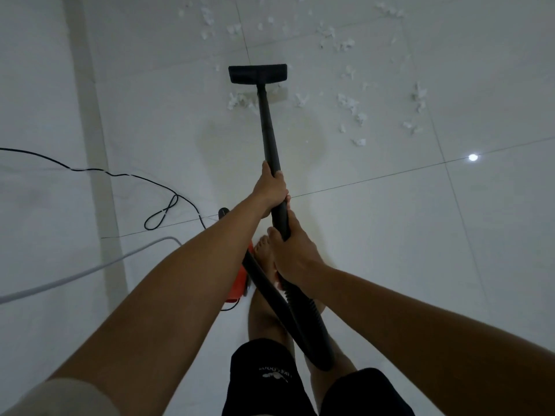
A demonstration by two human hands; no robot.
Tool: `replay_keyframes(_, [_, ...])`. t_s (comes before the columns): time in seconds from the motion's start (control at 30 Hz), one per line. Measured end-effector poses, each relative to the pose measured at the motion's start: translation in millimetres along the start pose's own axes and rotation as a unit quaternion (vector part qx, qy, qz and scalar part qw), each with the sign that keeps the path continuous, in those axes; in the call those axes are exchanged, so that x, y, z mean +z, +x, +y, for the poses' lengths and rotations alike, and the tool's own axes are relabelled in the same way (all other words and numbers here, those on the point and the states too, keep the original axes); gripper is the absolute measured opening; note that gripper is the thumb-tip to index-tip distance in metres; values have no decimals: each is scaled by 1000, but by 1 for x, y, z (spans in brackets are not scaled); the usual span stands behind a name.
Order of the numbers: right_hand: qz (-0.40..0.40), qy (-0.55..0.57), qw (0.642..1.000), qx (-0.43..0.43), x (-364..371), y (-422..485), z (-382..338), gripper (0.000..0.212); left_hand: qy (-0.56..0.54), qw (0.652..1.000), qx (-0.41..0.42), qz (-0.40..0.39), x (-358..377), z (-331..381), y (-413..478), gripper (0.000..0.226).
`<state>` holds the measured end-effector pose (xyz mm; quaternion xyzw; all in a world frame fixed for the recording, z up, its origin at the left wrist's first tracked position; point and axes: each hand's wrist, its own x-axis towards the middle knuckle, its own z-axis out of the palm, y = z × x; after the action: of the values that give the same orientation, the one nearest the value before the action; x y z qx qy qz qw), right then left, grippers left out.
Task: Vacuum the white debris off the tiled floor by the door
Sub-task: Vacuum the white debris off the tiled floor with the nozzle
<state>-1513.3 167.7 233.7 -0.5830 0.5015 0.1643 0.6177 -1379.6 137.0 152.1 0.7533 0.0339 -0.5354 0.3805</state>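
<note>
L hand (270, 190), R hand (292, 253) tight round vac wand (267, 121); debris (235, 100) fwd by nozzle (257, 74)

**Hidden, cropped or unreadable**

The orange vacuum body (235, 288) is largely covered by the left forearm (186, 280) and the black hose (264, 280), so its shape cannot be made out. Most of the fingers of the left hand (270, 190) are wrapped out of sight round the wand (268, 127). A bare foot (264, 253) is partly masked by the right hand (292, 253). The black cord (70, 168) and the pale cable (75, 275) are cut off by the left edge. The white debris (348, 100) is cropped at the top edge, and some pieces are partly covered by the floor head (257, 74). The print on the black shorts (261, 367) is too small and blurred to be read.
</note>
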Motion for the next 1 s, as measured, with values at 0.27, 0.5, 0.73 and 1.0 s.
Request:
replay_keyframes(0.27, [-37,-26,999,17,-1,31,19,76,-13,1000,-4,-4,4,-27,35,64])
replay_keyframes(0.5, [-72,-88,993,-20,-10,25,41,77,-36,999,0,-3,16,-51,27,65])
replay_keyframes(0.73, [-86,-157,984,-23,-9,5,89,85,-46,999,-11,16,38,-103,11,66])
replay_keyframes(1.0, [-43,-200,979,22,18,9,173,98,-42,998,-38,13,61,-159,-12,66])
